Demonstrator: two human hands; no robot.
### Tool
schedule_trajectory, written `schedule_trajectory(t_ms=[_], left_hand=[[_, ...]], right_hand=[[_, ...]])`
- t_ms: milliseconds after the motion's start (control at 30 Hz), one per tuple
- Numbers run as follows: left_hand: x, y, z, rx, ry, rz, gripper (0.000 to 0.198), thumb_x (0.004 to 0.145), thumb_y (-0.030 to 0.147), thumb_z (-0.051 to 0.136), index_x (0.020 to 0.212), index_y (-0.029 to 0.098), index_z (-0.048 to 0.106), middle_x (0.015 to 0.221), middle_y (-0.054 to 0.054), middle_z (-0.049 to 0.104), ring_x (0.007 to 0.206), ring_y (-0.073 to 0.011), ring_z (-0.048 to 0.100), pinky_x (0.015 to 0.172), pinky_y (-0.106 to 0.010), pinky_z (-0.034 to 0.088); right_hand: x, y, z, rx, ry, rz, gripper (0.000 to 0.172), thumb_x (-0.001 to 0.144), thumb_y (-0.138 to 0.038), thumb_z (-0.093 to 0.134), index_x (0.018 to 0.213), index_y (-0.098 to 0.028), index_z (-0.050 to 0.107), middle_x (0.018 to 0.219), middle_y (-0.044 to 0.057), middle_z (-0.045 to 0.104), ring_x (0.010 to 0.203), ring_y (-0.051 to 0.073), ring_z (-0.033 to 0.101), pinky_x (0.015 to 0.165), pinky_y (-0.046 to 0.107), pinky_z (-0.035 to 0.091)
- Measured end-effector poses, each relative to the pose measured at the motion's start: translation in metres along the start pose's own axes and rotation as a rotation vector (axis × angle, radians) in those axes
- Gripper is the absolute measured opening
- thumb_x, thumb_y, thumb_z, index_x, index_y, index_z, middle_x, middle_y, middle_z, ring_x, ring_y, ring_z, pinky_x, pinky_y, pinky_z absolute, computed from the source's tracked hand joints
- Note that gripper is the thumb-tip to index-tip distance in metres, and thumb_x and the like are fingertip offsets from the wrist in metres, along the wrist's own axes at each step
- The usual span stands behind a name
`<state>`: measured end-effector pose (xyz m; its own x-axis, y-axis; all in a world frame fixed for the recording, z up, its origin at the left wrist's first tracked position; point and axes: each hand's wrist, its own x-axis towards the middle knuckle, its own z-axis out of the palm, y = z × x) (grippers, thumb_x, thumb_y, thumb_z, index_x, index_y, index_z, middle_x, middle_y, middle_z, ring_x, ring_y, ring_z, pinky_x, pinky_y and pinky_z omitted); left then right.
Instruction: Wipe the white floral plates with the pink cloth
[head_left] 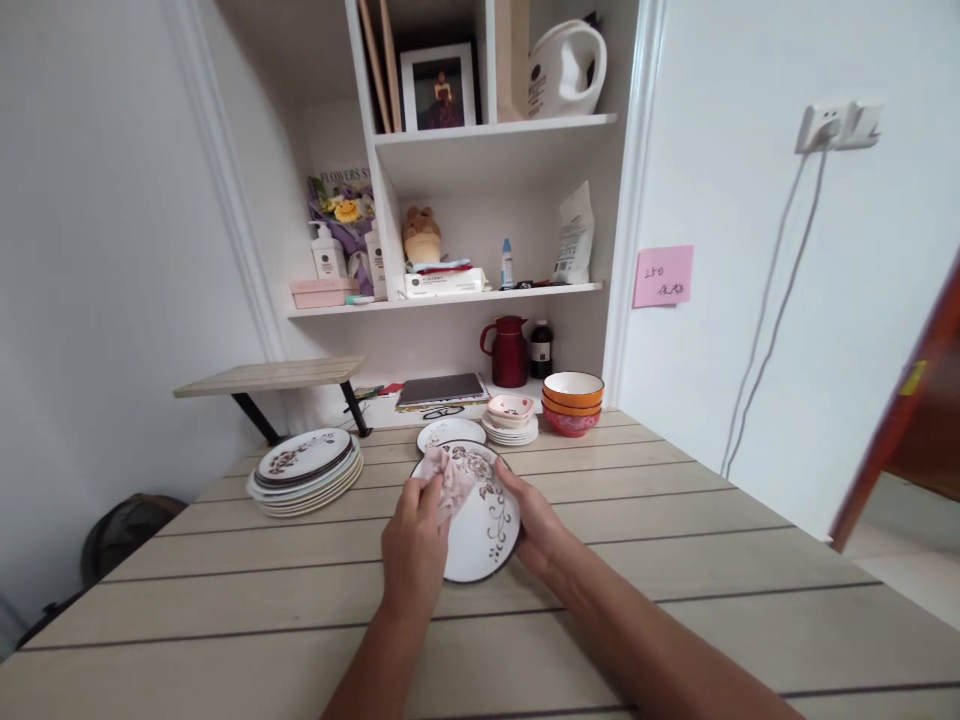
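A white plate (472, 540) with a dark rim and brown flower pattern is held tilted above the table, its face toward me. My right hand (534, 520) grips its right edge, thumb on the front and fingers behind. Bunched in my left hand (415, 540) is a pale pink cloth (451, 483), pressed against the upper left of the plate's face. Just behind lies another patterned plate (439, 432), partly covered by the held one. To the left rises a stack of plates (307, 480), a flower-patterned one on top.
Small white plates with little dishes (511, 428) on top stand at the back, beside stacked orange and red bowls (572, 405). A small raised wooden shelf (270, 376) is at the back left. Behind the table (300, 590) are a laptop (442, 389) and a red jug (510, 352).
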<state>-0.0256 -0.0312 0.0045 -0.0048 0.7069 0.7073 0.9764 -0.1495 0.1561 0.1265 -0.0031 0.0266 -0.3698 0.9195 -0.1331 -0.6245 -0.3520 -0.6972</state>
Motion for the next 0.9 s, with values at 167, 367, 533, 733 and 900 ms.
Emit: schedule_trajectory(t_ms=[167, 367, 533, 733, 900], left_hand=[[0.0, 0.004, 0.002, -0.081, -0.122, 0.131, 0.055, 0.077, 0.005, 0.053, 0.128, 0.026, 0.054, 0.109, -0.006, 0.057, 0.097, -0.0195, 0.06, 0.073, -0.027, 0.051], [-0.002, 0.015, 0.001, -0.21, -0.344, 0.305, 0.06, 0.074, 0.003, 0.054, 0.127, 0.03, 0.054, 0.111, -0.003, 0.055, 0.101, -0.0183, 0.057, 0.079, -0.027, 0.049], [-0.003, 0.024, -0.004, -0.081, -0.376, 0.209, 0.054, 0.076, 0.005, 0.057, 0.123, 0.031, 0.057, 0.11, -0.003, 0.057, 0.099, -0.0183, 0.058, 0.075, -0.025, 0.046], [0.001, 0.011, -0.005, 0.04, -0.328, -0.058, 0.041, 0.082, 0.014, 0.058, 0.12, 0.027, 0.059, 0.11, -0.004, 0.058, 0.09, -0.0177, 0.06, 0.066, -0.024, 0.043], [0.003, 0.001, -0.003, 0.057, -0.247, -0.113, 0.039, 0.086, 0.02, 0.055, 0.124, 0.026, 0.057, 0.111, -0.005, 0.057, 0.088, -0.0175, 0.062, 0.064, -0.025, 0.044]], right_hand=[[0.001, 0.012, 0.004, 0.037, -0.007, 0.144, 0.044, 0.083, -0.045, 0.059, 0.108, -0.009, 0.065, 0.092, 0.013, 0.075, 0.087, 0.024, 0.071, 0.093, 0.039, 0.048], [0.011, 0.003, -0.011, 0.047, 0.038, 0.144, 0.046, 0.083, -0.05, 0.057, 0.105, -0.01, 0.065, 0.091, 0.011, 0.075, 0.085, 0.023, 0.071, 0.092, 0.039, 0.05], [0.016, -0.017, -0.025, 0.115, 0.064, 0.017, 0.043, 0.088, -0.046, 0.05, 0.108, -0.011, 0.064, 0.096, 0.011, 0.075, 0.091, 0.023, 0.071, 0.092, 0.039, 0.05], [0.015, -0.013, -0.024, 0.024, 0.122, -0.005, 0.043, 0.084, -0.048, 0.056, 0.108, -0.013, 0.065, 0.098, 0.012, 0.075, 0.092, 0.025, 0.07, 0.093, 0.042, 0.049], [0.009, 0.001, -0.012, -0.021, 0.108, 0.033, 0.044, 0.083, -0.049, 0.058, 0.107, -0.013, 0.066, 0.095, 0.012, 0.075, 0.089, 0.025, 0.071, 0.092, 0.043, 0.049]])
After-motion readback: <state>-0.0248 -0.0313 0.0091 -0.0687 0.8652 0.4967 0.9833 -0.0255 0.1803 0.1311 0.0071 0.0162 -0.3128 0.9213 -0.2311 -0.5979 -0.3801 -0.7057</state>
